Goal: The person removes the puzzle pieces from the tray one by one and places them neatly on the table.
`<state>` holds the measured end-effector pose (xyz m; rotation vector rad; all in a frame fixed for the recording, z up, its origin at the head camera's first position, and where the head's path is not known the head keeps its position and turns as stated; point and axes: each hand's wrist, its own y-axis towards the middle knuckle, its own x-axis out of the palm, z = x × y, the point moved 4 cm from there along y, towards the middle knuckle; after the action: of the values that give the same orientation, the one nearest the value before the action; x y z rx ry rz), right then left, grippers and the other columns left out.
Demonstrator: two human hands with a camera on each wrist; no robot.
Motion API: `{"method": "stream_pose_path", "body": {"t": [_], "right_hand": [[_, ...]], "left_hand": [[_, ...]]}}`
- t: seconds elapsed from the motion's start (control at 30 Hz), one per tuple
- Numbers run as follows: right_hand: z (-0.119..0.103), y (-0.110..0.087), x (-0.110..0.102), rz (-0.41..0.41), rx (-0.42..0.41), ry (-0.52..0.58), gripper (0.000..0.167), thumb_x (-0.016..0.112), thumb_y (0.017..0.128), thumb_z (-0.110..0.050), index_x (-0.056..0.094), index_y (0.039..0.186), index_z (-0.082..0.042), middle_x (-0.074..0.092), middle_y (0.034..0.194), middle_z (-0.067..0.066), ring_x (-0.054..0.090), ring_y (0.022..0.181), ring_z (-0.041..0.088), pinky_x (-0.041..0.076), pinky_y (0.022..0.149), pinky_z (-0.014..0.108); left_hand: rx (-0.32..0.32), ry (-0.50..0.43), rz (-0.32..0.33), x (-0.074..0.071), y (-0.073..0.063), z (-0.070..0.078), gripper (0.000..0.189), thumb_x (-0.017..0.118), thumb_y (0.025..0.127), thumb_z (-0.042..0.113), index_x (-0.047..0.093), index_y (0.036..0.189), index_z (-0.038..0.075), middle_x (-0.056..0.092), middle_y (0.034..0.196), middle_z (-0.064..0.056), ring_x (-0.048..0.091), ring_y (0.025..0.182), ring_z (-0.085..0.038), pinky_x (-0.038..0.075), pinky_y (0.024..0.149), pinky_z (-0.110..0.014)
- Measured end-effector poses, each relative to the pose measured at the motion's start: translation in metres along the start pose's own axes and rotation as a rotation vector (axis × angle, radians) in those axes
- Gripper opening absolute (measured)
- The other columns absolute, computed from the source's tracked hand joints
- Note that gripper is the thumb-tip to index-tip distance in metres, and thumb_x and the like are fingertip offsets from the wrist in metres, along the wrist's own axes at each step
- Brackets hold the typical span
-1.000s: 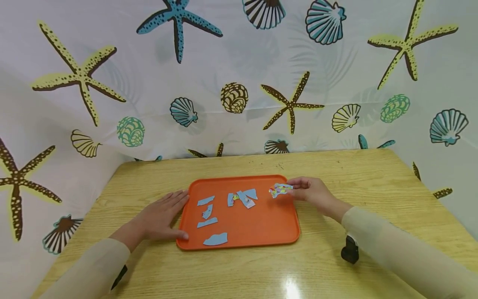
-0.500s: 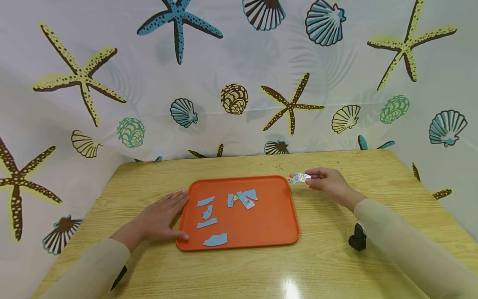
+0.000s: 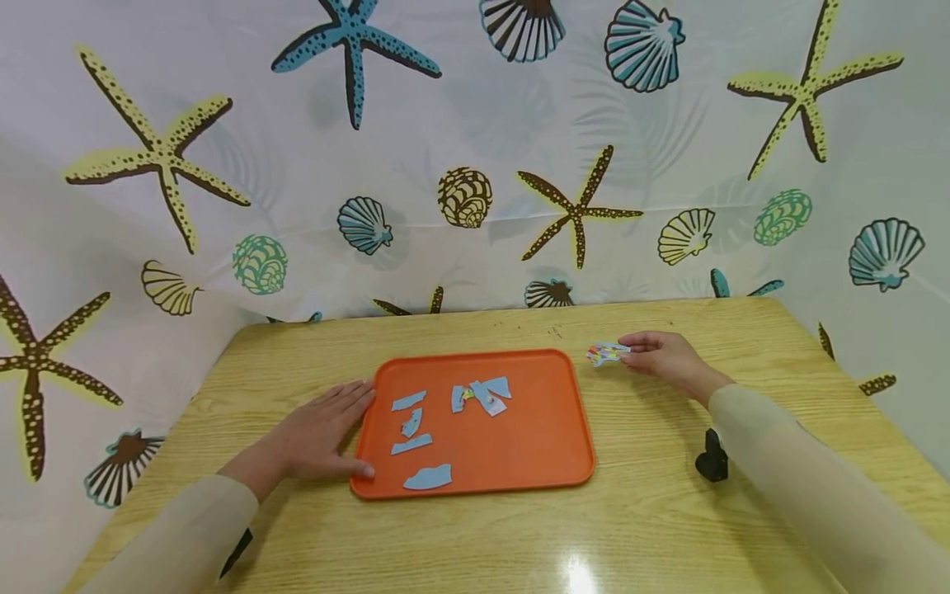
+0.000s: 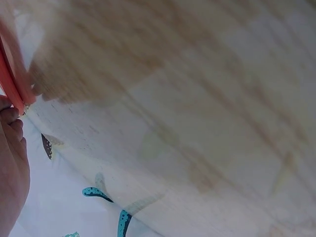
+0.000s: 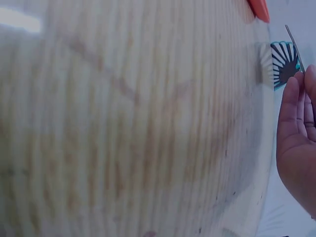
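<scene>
My right hand [image 3: 663, 360] pinches a thin, irregular picture piece [image 3: 607, 354], multicoloured with light blue edging, between thumb and fingers. It is held above the table just beyond the orange tray's right rim. In the right wrist view the piece [image 5: 295, 47] shows edge-on as a thin line. My left hand [image 3: 319, 435] rests against the left edge of the orange tray [image 3: 534, 445], fingers straight along the rim and thumb over the near corner. Inside the tray lie a strip [image 3: 410, 401], a curved light blue piece [image 3: 428, 477] and an overlapping cluster [image 3: 486, 398] near the back middle.
The tray lies on a light wooden table [image 3: 475, 540]. A white cloth [image 3: 416, 272] printed with starfish and shells hangs behind the table and along both sides. Under each sleeve a dark wrist device [image 3: 712, 458] shows.
My right hand has carried the picture piece from over the tray's back right corner, rightward past the rim, tilting it on the way. The left hand and the tray have stayed put.
</scene>
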<state>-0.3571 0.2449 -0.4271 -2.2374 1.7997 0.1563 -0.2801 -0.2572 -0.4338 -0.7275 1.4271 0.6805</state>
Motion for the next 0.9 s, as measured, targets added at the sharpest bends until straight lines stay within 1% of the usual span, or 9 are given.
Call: {"method": "stream_pose_path", "body": {"t": [0.13, 0.23, 0.37, 0.5, 0.6, 0.73, 0.9], "right_hand": [[0.007, 0.004, -0.005, 0.019, 0.022, -0.009, 0.044, 0.064, 0.094, -0.005, 0.051, 0.133, 0.009, 0.059, 0.108, 0.007, 0.061, 0.086, 0.007, 0.054, 0.084, 0.028], [0.012, 0.007, -0.009, 0.03, 0.048, 0.008, 0.042, 0.063, 0.094, -0.004, 0.051, 0.133, 0.009, 0.058, 0.105, 0.006, 0.061, 0.085, 0.006, 0.054, 0.082, 0.026], [0.018, 0.01, -0.01, 0.033, 0.065, 0.03, 0.041, 0.06, 0.095, -0.001, 0.049, 0.133, 0.011, 0.059, 0.103, 0.006, 0.063, 0.085, 0.006, 0.055, 0.08, 0.024], [0.021, 0.012, -0.008, 0.017, 0.058, 0.042, 0.04, 0.059, 0.096, 0.0, 0.049, 0.133, 0.013, 0.06, 0.103, 0.007, 0.063, 0.084, 0.006, 0.055, 0.078, 0.023], [0.023, 0.013, -0.005, 0.011, 0.053, 0.034, 0.041, 0.06, 0.095, 0.0, 0.049, 0.132, 0.013, 0.061, 0.101, 0.006, 0.062, 0.082, 0.005, 0.055, 0.076, 0.022], [0.024, 0.014, -0.004, 0.027, 0.057, 0.026, 0.04, 0.061, 0.095, 0.0, 0.05, 0.131, 0.013, 0.061, 0.097, 0.004, 0.061, 0.079, 0.004, 0.055, 0.072, 0.02], [0.023, 0.015, -0.005, 0.04, 0.045, -0.017, 0.041, 0.063, 0.094, -0.003, 0.052, 0.131, 0.011, 0.061, 0.099, 0.006, 0.06, 0.077, 0.004, 0.054, 0.069, 0.019]], "left_hand": [[0.006, -0.001, -0.008, 0.0, 0.001, 0.001, 0.114, 0.049, 0.078, 0.081, 0.029, 0.15, -0.005, 0.025, 0.157, -0.018, 0.021, 0.144, -0.036, 0.02, 0.115, -0.049], [0.001, 0.002, -0.017, 0.0, 0.001, 0.0, 0.114, 0.048, 0.078, 0.081, 0.028, 0.15, -0.005, 0.024, 0.157, -0.018, 0.02, 0.144, -0.035, 0.019, 0.115, -0.049], [0.003, 0.006, -0.013, 0.0, 0.001, 0.0, 0.114, 0.048, 0.078, 0.082, 0.029, 0.15, -0.004, 0.025, 0.157, -0.018, 0.021, 0.144, -0.036, 0.019, 0.115, -0.049], [-0.001, 0.007, -0.015, 0.0, 0.001, -0.001, 0.114, 0.049, 0.077, 0.082, 0.029, 0.15, -0.004, 0.025, 0.157, -0.017, 0.021, 0.144, -0.035, 0.019, 0.115, -0.048], [-0.003, 0.006, -0.017, -0.001, 0.001, -0.001, 0.114, 0.05, 0.077, 0.082, 0.029, 0.15, -0.004, 0.025, 0.157, -0.017, 0.021, 0.144, -0.035, 0.02, 0.115, -0.048], [-0.002, 0.005, -0.021, 0.0, 0.002, 0.0, 0.115, 0.049, 0.077, 0.082, 0.029, 0.15, -0.004, 0.025, 0.157, -0.017, 0.021, 0.144, -0.034, 0.019, 0.115, -0.048], [-0.009, 0.007, -0.024, 0.0, 0.001, -0.001, 0.116, 0.049, 0.076, 0.083, 0.029, 0.15, -0.004, 0.024, 0.157, -0.017, 0.02, 0.144, -0.034, 0.019, 0.116, -0.048]]}}
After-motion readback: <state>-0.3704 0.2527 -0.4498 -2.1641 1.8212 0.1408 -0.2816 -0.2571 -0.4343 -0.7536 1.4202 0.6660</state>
